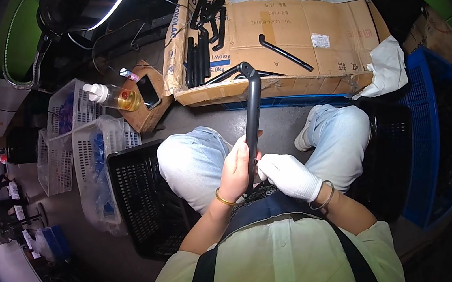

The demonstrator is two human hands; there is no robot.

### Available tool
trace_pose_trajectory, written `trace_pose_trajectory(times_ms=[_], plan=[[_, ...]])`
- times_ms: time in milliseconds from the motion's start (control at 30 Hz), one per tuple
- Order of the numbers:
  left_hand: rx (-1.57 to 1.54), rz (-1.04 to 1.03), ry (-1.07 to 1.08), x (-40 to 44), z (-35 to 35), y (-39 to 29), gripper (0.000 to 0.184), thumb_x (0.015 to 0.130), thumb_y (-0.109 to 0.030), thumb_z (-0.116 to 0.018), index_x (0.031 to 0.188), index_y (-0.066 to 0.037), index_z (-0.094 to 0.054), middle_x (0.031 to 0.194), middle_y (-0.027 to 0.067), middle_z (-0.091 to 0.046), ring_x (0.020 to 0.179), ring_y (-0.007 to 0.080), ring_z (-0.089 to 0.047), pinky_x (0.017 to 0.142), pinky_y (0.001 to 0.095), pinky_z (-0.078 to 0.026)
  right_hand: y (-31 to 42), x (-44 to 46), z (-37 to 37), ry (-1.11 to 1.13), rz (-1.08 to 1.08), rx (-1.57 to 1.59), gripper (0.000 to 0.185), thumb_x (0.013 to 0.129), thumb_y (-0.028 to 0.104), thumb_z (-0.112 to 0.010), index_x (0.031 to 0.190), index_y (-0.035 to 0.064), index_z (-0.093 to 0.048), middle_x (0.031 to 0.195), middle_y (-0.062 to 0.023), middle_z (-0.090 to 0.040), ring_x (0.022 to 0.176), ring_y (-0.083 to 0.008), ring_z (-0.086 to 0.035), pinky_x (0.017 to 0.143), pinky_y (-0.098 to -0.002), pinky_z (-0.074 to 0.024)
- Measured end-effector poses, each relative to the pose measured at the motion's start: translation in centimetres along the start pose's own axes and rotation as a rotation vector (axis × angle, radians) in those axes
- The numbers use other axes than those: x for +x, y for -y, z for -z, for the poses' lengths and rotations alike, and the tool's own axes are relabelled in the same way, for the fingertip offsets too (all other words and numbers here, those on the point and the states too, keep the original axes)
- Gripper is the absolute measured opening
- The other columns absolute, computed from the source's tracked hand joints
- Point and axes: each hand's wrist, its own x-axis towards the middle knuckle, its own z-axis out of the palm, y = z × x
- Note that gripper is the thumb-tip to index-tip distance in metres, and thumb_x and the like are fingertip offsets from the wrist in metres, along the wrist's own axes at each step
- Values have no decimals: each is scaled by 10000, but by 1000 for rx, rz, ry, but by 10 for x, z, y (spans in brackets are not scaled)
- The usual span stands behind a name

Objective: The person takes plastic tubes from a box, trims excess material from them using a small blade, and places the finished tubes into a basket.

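Observation:
My bare left hand (236,169) is wrapped round a black tube (252,109), which stands up in front of my lap. A jointed bend tops the tube, and an arm runs from there to the left. Wearing a white glove, my right hand (287,174) is closed in a pinch right beside the tube's lower part. What its fingertips hold, if anything, is too small to make out. On the cardboard ahead lies a bent black rod (286,53), and several similar black tubes (200,56) are bunched at its left side.
A flattened cardboard box (289,15) covers the work surface ahead. To its left are a pump bottle (117,96) and a phone (148,91). Black crates (144,194) flank my legs, with a blue crate (428,137) farther right and white baskets (89,144) at left.

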Motion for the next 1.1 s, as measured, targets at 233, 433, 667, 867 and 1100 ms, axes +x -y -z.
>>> trace_pose_trajectory(times_ms=[233, 433, 667, 867, 1100], plan=[[-97, 61, -19, -1, 0, -3, 444, 1053, -332, -373, 1329, -3, -487, 798, -16, -543, 626, 30, -459, 568, 173, -379, -10, 2, 0, -247, 246, -328, 173, 973, 126, -493, 871, 15, -578, 799, -138, -595, 697, -276, -604, 653, -343, -492], [156, 75, 230, -26, 14, 14, 301, 1012, -179, -510, 1256, -2, -504, 866, -17, -529, 769, 41, -505, 675, 200, -415, 18, 29, 69, -669, 186, -161, 194, 963, 145, -593, 1065, -20, -586, 882, -117, -660, 822, -111, -612, 728, -285, -486], [-152, 196, 222, -14, 12, 3, 324, 1058, -235, -384, 1338, -73, -390, 870, 8, -500, 576, 62, -483, 473, 201, -416, -19, 34, 3, -187, 26, 98, 126, 979, 148, -528, 978, 39, -592, 716, -18, -486, 699, -92, -502, 585, -275, -426], [-86, 133, 191, -9, 21, 1, 294, 1051, -285, -420, 1284, -106, -435, 815, -16, -472, 509, 25, -399, 410, 177, -326, -11, 10, 13, -208, 127, -45, 183, 1007, 174, -450, 974, 42, -573, 652, -69, -471, 569, -223, -510, 580, -291, -424], [-106, 191, 211, -10, 15, -9, 249, 1038, -256, -468, 1213, -80, -452, 787, -43, -453, 500, 17, -377, 434, 180, -323, 1, 8, 13, -119, 432, -577, 118, 933, 118, -494, 935, 26, -568, 818, -183, -601, 721, -380, -631, 608, -449, -498]])
